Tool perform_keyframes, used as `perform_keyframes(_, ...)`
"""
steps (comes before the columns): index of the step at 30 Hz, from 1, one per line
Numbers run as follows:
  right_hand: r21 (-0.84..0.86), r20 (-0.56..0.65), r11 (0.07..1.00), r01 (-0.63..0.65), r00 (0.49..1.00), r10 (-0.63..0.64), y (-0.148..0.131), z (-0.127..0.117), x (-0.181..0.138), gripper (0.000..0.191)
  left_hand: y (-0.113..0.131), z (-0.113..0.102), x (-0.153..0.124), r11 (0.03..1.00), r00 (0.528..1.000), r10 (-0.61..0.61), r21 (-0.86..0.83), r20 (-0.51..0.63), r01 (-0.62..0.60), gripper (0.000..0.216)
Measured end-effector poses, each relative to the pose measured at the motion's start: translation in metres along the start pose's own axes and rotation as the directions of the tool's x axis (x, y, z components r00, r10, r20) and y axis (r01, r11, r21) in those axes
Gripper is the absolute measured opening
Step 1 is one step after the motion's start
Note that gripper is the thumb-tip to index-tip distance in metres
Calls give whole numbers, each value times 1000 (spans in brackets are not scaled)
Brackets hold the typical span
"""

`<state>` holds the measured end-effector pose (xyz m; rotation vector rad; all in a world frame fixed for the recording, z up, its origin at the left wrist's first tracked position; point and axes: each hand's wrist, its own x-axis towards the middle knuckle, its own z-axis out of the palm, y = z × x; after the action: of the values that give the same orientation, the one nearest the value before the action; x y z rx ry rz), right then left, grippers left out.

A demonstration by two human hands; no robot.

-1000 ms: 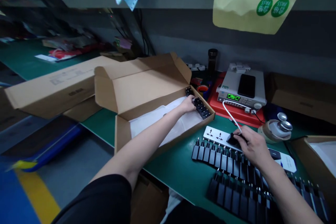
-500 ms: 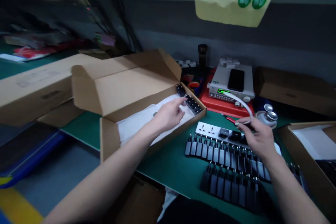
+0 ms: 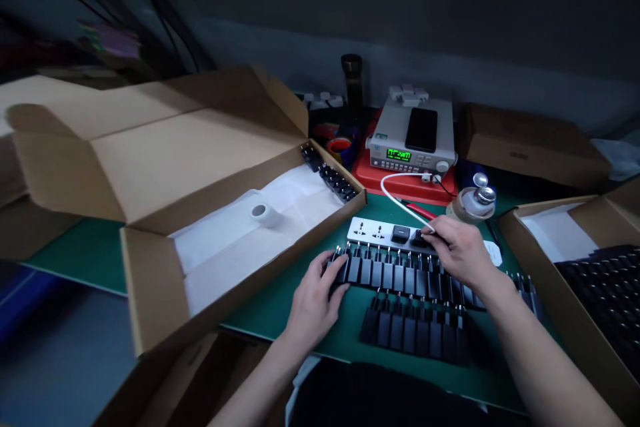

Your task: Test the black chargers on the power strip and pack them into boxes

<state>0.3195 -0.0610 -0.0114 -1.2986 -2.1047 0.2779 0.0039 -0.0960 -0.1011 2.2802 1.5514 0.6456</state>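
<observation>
At lower centre, a person's right hand (image 3: 463, 252) closes in a narrow pinch at a black charger (image 3: 417, 238) seated in a white power strip (image 3: 370, 232), its fingers hiding whether it is gripped. The left hand (image 3: 315, 300) lies spread over the end of a row of black plug adapters (image 3: 395, 273). A hurried tug on the white cable (image 3: 400, 200) could jolt the strip and scatter the row.
</observation>
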Motion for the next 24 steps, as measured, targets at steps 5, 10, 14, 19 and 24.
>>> perform_keyframes(5, 111, -165, 994, -6, 986, 25, -1, -9, 1, 7, 2, 1, -11, 998, 999, -32, -47, -34, 31, 46)
perform_keyframes(10, 101, -46, 986, -136, 989, 142, -1, -8, 3, 5, 4, 2, -11, 994, 996, -77, -78, -43, 74, 41)
perform_keyframes(14, -88, 34, 986, -140, 989, 143, -2, -1, 4, 15, -4, -6, -13, 969, 990, -140, -210, -33, 130, 38)
perform_keyframes(19, -242, 72, 969, -49, 995, 68, 0, 8, 7, 15, -11, -37, 5, 960, 988, -66, -280, -138, 25, 30)
perform_keyframes(24, -186, 50, 982, -32, 998, 42, 4, 10, 6, 16, 5, -62, 60, 944, 955, 296, -146, -24, -296, 34)
